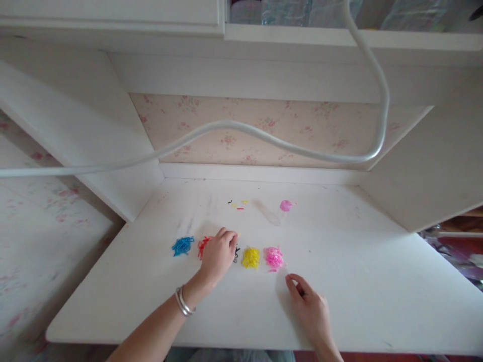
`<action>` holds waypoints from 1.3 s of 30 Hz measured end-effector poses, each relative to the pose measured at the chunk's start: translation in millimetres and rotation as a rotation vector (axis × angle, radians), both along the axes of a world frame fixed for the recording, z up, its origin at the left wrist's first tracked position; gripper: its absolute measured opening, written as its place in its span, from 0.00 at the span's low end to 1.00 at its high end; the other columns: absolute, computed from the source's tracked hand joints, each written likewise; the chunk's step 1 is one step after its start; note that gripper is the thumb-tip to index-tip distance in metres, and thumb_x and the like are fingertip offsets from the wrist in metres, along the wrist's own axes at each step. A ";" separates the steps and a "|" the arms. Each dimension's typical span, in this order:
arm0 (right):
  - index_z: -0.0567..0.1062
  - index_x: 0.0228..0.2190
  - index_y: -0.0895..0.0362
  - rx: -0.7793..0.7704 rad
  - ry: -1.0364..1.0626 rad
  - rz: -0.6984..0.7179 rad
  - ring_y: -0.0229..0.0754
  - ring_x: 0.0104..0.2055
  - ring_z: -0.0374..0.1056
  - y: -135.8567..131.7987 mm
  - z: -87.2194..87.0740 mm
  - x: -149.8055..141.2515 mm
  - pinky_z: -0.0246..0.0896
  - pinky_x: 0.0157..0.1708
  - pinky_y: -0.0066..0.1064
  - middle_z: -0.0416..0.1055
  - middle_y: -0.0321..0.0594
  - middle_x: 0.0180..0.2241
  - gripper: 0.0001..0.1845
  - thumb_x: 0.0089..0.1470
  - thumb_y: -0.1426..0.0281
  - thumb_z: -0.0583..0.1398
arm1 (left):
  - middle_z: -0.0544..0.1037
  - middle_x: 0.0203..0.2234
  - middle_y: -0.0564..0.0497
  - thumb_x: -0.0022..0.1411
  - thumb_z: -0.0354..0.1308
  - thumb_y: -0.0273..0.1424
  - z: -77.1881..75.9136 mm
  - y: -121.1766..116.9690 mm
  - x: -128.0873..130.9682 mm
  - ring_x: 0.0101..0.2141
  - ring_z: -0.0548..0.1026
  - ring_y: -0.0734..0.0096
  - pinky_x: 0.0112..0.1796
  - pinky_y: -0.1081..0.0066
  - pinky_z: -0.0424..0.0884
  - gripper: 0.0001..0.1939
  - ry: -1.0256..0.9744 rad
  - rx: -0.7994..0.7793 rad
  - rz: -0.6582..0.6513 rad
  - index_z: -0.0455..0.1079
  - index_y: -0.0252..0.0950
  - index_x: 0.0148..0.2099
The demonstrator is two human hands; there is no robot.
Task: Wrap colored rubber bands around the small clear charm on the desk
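Observation:
Small piles of thin, strand-like pieces, seemingly little rubber bands, lie in a row on the white desk (377, 281). They are a blue pile (182, 246), a red pile (204, 247), a black pile (237, 254), a yellow pile (250, 258) and a pink pile (273, 258). My left hand (220, 254) is over the red and black piles, partly covering both. Its fingertips are pinched, with a tiny yellow bit showing beside them. My right hand (308, 306) hovers near the front edge, right of the pink pile, thumb and forefinger together; what they hold, if anything, is too small to see.
Behind the piles lie a few loose strands, one of them red (240, 208). A pink round thing (286, 205), with something clear below it, is farther right. A thick white cable (241, 125) crosses the view above the desk. Side panels (433, 151) and an overhead cabinet (113, 15) enclose the desk.

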State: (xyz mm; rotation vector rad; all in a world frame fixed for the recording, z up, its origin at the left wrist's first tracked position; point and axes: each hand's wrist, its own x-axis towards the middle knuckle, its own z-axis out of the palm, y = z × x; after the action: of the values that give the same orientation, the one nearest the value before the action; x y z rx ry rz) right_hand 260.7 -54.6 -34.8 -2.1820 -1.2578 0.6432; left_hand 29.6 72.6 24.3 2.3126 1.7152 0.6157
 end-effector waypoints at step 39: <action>0.76 0.36 0.50 -0.012 0.066 -0.007 0.36 0.24 0.62 -5.3 -5.0 4.3 0.55 0.26 0.24 0.65 0.31 0.20 0.24 0.52 0.47 0.52 | 0.73 0.29 0.51 0.66 0.48 0.37 -48.9 -95.0 -98.5 0.28 0.73 0.72 0.30 0.74 0.68 0.11 -0.230 0.097 0.158 0.69 0.38 0.40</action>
State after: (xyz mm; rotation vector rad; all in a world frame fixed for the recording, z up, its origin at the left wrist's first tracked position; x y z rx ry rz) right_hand 265.0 -59.9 -39.8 -2.1560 -1.2148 0.7159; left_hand -68.8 -22.4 -24.6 2.0824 1.8040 0.9735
